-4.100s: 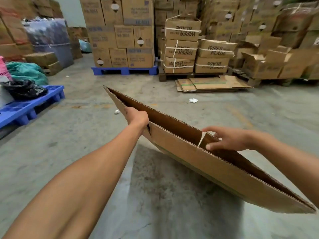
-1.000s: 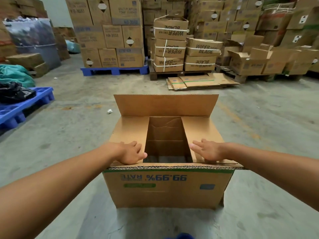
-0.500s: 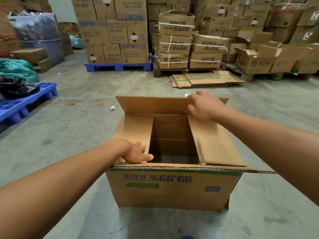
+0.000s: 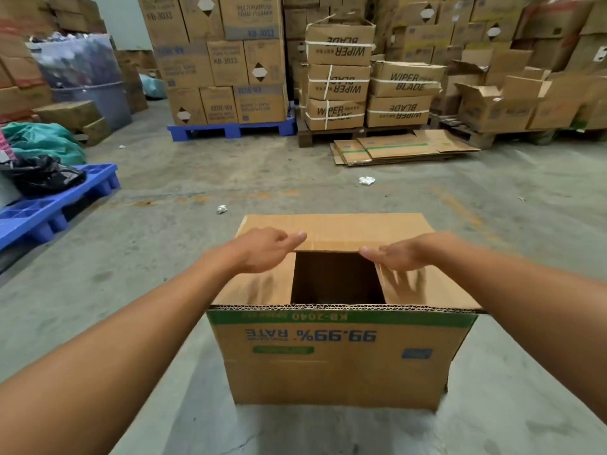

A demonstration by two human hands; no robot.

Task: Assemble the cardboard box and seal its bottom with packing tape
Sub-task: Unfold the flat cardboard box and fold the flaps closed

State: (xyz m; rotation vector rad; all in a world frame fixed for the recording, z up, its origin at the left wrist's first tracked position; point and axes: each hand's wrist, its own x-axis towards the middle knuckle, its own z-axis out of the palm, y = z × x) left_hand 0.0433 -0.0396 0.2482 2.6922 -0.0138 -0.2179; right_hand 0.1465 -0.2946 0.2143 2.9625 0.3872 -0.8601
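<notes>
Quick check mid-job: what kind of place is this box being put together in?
Most likely a warehouse or stockroom: stacked cartons on a blue pallet, strapped "WIPER BLADE" boxes, flattened cardboard on a bare concrete floor.

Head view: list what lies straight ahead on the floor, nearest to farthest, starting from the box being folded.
cardboard box → crumpled white paper → flattened cardboard stack → wooden pallet bearing WIPER BLADE cartons

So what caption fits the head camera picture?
Both hands, left hand and right hand, fold flaps on the upturned cardboard box.
</notes>
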